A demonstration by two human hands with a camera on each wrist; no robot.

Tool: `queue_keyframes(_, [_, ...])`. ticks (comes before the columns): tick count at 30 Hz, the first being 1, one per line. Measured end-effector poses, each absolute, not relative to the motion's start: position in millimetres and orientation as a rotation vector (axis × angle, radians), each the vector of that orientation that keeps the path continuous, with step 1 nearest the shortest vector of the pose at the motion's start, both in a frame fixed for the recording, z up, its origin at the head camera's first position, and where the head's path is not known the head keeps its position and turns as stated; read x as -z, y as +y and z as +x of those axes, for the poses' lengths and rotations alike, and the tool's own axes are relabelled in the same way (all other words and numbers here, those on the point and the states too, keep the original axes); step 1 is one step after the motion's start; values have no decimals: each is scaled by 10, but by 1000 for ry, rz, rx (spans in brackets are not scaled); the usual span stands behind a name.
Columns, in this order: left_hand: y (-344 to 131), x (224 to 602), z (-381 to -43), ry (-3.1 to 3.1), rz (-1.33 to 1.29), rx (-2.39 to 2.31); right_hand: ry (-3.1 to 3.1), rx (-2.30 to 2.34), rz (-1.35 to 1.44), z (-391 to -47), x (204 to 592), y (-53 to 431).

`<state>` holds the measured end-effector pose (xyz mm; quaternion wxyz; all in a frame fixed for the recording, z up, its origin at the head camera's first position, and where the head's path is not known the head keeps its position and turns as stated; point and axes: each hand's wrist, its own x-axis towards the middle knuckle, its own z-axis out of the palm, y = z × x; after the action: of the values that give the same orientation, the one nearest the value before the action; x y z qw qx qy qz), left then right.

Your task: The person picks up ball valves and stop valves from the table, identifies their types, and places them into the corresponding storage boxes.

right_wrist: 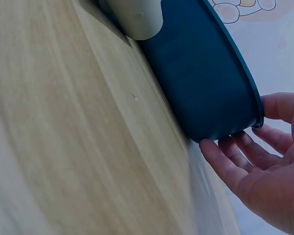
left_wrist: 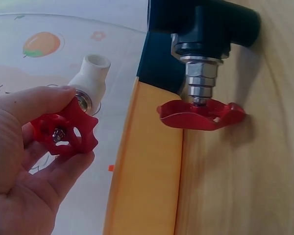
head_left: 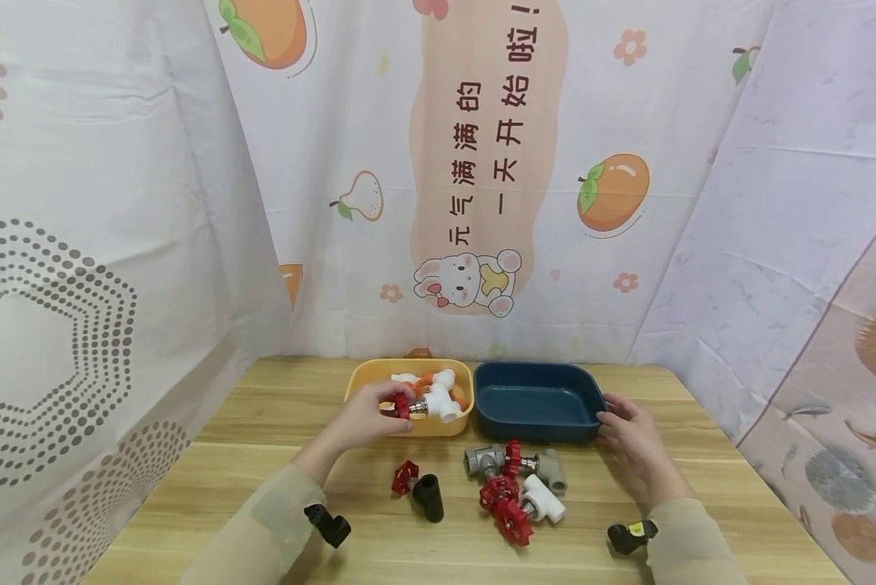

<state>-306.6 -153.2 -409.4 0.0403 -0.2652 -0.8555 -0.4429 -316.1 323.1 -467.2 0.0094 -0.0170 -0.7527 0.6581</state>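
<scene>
My left hand (head_left: 368,418) grips a white pipe valve (head_left: 438,404) by its red handwheel (left_wrist: 66,127), holding it over the yellow bin (head_left: 357,379). Thumb and fingertips lie around the wheel's rim, with the white body pointing away from the palm. Inside the bin are white and orange fittings (head_left: 445,379), partly hidden by the held valve. My right hand (head_left: 631,431) holds the right end of the dark blue bin (head_left: 540,432). Its thumb is at the rim and the other fingers rest against the outer wall in the right wrist view.
Before the bins lies a black valve with a red handwheel (head_left: 429,497). To its right several more valves cluster: a metal one (head_left: 485,460), a grey one (head_left: 552,470) and a white one (head_left: 544,499). A printed curtain (head_left: 379,268) hangs behind the wooden table (head_left: 262,406).
</scene>
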Motion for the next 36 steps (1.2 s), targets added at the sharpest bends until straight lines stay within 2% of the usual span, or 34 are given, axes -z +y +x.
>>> queue_keyframes(17, [-1358, 3935, -3358, -2615, -770, 1365, -2348, -2065, -51, -3161, 4661, 3235])
queue_keyframes(26, [-1140, 3782, -3411, -2655, -760, 1384, -2344, -2069, -51, -3161, 4670, 3245])
queue_keyframes(36, [-889, 3784, -3503, -2688, -713, 1367, -2361, -2047, -40, -3157, 4674, 3250])
